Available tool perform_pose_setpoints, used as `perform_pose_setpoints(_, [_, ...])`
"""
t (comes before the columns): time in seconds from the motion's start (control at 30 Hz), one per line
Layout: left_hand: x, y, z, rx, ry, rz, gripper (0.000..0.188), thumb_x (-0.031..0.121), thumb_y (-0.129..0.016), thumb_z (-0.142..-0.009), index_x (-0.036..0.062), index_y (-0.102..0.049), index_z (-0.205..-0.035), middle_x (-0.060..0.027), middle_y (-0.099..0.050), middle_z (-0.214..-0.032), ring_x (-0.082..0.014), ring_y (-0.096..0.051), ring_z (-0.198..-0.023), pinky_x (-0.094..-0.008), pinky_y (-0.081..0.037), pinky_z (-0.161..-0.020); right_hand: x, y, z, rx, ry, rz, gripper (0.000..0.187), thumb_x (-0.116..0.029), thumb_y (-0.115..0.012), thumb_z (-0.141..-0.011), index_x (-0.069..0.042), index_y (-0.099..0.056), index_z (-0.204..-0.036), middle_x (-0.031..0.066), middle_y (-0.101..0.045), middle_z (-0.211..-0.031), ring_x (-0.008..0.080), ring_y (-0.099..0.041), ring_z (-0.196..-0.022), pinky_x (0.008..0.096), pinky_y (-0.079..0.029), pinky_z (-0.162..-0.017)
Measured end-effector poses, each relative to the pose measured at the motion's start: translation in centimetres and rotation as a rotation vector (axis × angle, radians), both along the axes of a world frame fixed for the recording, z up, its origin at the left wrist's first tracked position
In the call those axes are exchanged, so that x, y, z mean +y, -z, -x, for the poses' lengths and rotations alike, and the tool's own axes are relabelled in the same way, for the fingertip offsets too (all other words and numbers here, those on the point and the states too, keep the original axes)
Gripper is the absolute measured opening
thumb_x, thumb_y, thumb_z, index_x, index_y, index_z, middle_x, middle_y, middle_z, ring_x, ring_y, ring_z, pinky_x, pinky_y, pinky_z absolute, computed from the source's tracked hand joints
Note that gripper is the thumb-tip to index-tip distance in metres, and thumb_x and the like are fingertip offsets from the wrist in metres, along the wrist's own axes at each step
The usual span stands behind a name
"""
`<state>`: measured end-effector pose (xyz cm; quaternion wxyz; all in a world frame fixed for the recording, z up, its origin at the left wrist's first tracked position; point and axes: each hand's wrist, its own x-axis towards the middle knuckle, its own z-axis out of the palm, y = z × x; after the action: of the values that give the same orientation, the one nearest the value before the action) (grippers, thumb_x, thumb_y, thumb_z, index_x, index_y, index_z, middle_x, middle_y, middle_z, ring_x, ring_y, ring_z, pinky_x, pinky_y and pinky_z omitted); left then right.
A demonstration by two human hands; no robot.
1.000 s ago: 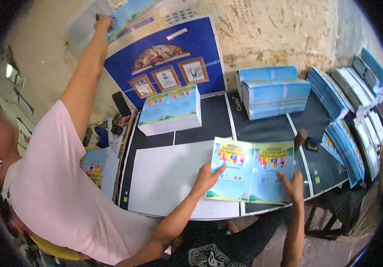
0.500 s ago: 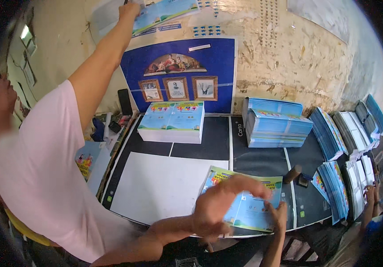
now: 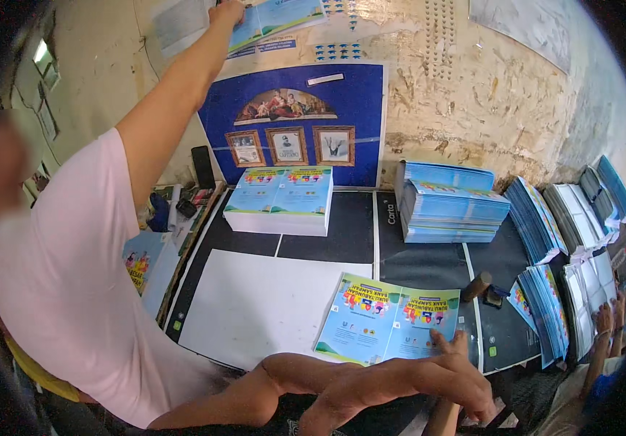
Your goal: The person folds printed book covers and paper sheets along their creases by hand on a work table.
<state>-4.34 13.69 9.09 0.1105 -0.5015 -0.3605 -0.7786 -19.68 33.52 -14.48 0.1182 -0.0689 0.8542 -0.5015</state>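
A printed sheet (image 3: 360, 320) with two blue, green and yellow booklet covers lies upside down to me, overlapping the white board or paper (image 3: 255, 298). My right hand (image 3: 455, 349) rests on its lower right part, with the thumb and a finger spread apart on the sheet. In front of the sheet's near edge passes my left hand (image 3: 407, 385), its fingers stretched to the right and thumb apart, holding nothing visible. It hides part of my right hand and wrist. A thick stack of the same sheets (image 3: 277, 221) stands at the back of the table.
Blue booklet stacks (image 3: 455, 218) and fanned bundles (image 3: 538, 232) stand to the right. A wooden stamp (image 3: 480, 285) and small dark pad (image 3: 496, 296) lie nearer. A pink-shirted co-worker (image 3: 73, 291) on the left reaches up to the wall. Another person's hands (image 3: 607, 320) are far right.
My left hand has moved off the sheet, down and to the right, uncovering the printed covers. The co-worker's raised hand has shifted slightly right.
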Motion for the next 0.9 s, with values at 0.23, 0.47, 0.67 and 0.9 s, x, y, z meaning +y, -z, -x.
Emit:
perform_pose_setpoints(0.23, [1.1, 2.2, 0.0, -0.002, 0.023, 0.014, 0.062, 0.039, -0.065, -0.088, -0.0038, -0.048, -0.130, -0.0201, -0.057, -0.123, -0.0267, -0.055, -0.114, -0.0419, -0.041, -0.100, 0.5, 2.5, 0.8, 0.022, -0.022, 0.000, 0.026, -0.020, -0.073, -0.083, 0.006, -0.071, -0.090, 0.0109, -0.070, -0.069, 0.0139, -0.065, -0.058, 0.0308, -0.050, -0.054])
perform_pose_setpoints(0.47, [1.4, 2.1, -0.8, 0.006, -0.044, 0.047, 0.061, 0.037, -0.066, -0.088, -0.0028, -0.047, -0.131, -0.0197, -0.057, -0.123, -0.0265, -0.055, -0.114, -0.0417, -0.041, -0.100, -2.4, 1.2, -0.1, 0.001, -0.001, 0.090, 0.027, -0.022, -0.073, -0.084, 0.004, -0.072, -0.088, 0.0102, -0.071, -0.070, 0.0144, -0.064, -0.059, 0.0322, -0.050, -0.055])
perform_pose_setpoints(0.67, [1.4, 2.3, 0.0, 0.013, 0.049, 0.027, 0.060, 0.035, -0.066, -0.088, -0.0019, -0.047, -0.131, -0.0193, -0.056, -0.124, -0.0263, -0.055, -0.114, -0.0416, -0.041, -0.100, 0.3, 2.8, -0.4, 0.044, 0.123, 0.148, 0.024, -0.020, -0.072, -0.084, 0.004, -0.072, -0.087, 0.0098, -0.071, -0.070, 0.0135, -0.063, -0.059, 0.0320, -0.050, -0.058])
perform_pose_setpoints(0.9, [1.5, 2.7, -0.4, -0.006, 0.011, 0.066, 0.059, 0.032, -0.067, -0.087, -0.0008, -0.047, -0.132, -0.0188, -0.056, -0.124, -0.0261, -0.055, -0.114, -0.0414, -0.041, -0.100, -0.9, 2.2, -0.9, 0.069, 0.081, 0.081, 0.023, -0.018, -0.071, -0.084, 0.005, -0.071, -0.086, 0.0095, -0.071, -0.072, 0.0129, -0.062, -0.061, 0.0325, -0.050, -0.058])
